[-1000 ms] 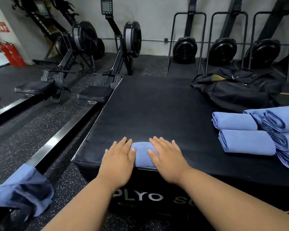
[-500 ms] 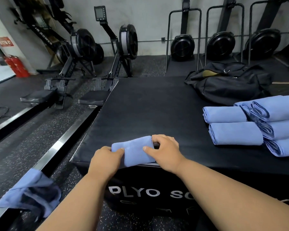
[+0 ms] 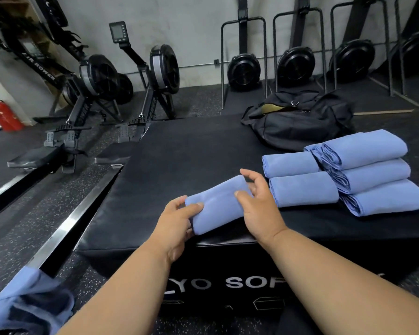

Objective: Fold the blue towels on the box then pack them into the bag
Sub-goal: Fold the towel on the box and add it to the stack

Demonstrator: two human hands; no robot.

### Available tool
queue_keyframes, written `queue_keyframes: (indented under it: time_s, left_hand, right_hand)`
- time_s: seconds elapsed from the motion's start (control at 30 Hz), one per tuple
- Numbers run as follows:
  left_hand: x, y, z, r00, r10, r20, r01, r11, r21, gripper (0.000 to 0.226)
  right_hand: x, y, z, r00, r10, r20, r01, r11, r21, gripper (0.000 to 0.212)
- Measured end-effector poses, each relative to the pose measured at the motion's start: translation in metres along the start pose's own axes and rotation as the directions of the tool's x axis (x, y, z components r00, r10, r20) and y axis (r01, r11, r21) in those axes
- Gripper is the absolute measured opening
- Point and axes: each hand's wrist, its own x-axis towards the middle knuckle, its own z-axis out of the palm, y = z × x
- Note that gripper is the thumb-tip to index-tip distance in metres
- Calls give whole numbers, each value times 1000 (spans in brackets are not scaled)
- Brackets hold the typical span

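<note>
A folded blue towel point(image 3: 217, 204) is lifted a little above the near part of the black box point(image 3: 179, 155). My left hand point(image 3: 177, 223) grips its near end, thumb on top. My right hand point(image 3: 259, 206) holds its far end between thumb and curled fingers. Several folded blue towels point(image 3: 363, 172) are stacked on the right of the box, two more point(image 3: 300, 184) in front of them. The black bag point(image 3: 298, 122) lies at the far right of the box, its top partly open.
Loose blue cloth point(image 3: 27, 303) hangs at the bottom left beside a metal rail point(image 3: 65, 228). Rowing machines point(image 3: 99, 93) stand on the floor to the left. Fan wheels in racks point(image 3: 295, 66) line the back wall. Red extinguishers point(image 3: 3, 114) are far left.
Both hands went from pressing the towel flat at the box's front edge to gripping its ends. They have lifted it and carried it right and forward, toward the stacked towels.
</note>
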Motion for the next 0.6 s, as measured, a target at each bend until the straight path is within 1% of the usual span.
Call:
queue_keyframes:
  time_s: [0.1, 0.13, 0.17, 0.2, 0.23, 0.27, 0.3, 0.33, 0.37, 0.43, 0.47, 0.53, 0.6]
  left_hand:
    - [18, 11, 22, 996, 71, -48, -71, 997, -2, 38]
    - [26, 18, 27, 991, 106, -81, -108, 994, -16, 40]
    - [32, 27, 33, 983, 146, -108, -149, 989, -18, 43]
    - [39, 36, 38, 975, 187, -122, -189, 982, -5, 46]
    - [44, 46, 45, 967, 227, -112, -226, 974, 25, 48]
    - [50, 56, 52, 964, 250, -93, -247, 968, 44, 48]
    - [55, 65, 61, 963, 259, -72, -256, 965, 50, 48]
    - [61, 72, 72, 965, 256, -47, -254, 966, 42, 48]
    - [66, 79, 84, 969, 248, -15, -248, 968, 37, 47]
    - [72, 87, 113, 974, 215, 69, -219, 974, 49, 36]
    - [77, 89, 129, 975, 192, 111, -200, 978, 66, 28]
    - [82, 91, 162, 974, 128, 186, -146, 986, 85, 15]
    - [91, 88, 190, 974, 59, 218, -85, 990, 112, 13]
  right_hand:
    - [4, 5, -17, 982, -50, -181, 44, 998, -39, 31]
    - [5, 8, -24, 973, -56, -224, 45, 997, -57, 28]
    - [6, 13, -32, 969, -61, -238, 32, 992, -124, 25]
    - [9, 18, -40, 976, -66, -205, 13, 968, -249, 19]
    - [11, 24, -47, 989, -62, -137, -3, 905, -426, 12]
    - [12, 31, -52, 996, -68, -53, 22, 793, -609, 6]
    - [12, 38, -56, 995, -95, 37, 91, 666, -740, 6]
    - [13, 44, -56, 982, -138, 126, 182, 564, -805, 8]
    - [12, 47, -55, 965, -168, 200, 258, 496, -829, 9]
    - [11, 52, -49, 929, -209, 304, 365, 396, -843, 11]
    - [10, 54, -48, 918, -226, 327, 391, 367, -844, 11]
    - [10, 57, -49, 901, -282, 331, 417, 348, -840, 14]
    - [11, 61, -53, 881, -343, 328, 438, 322, -840, 16]
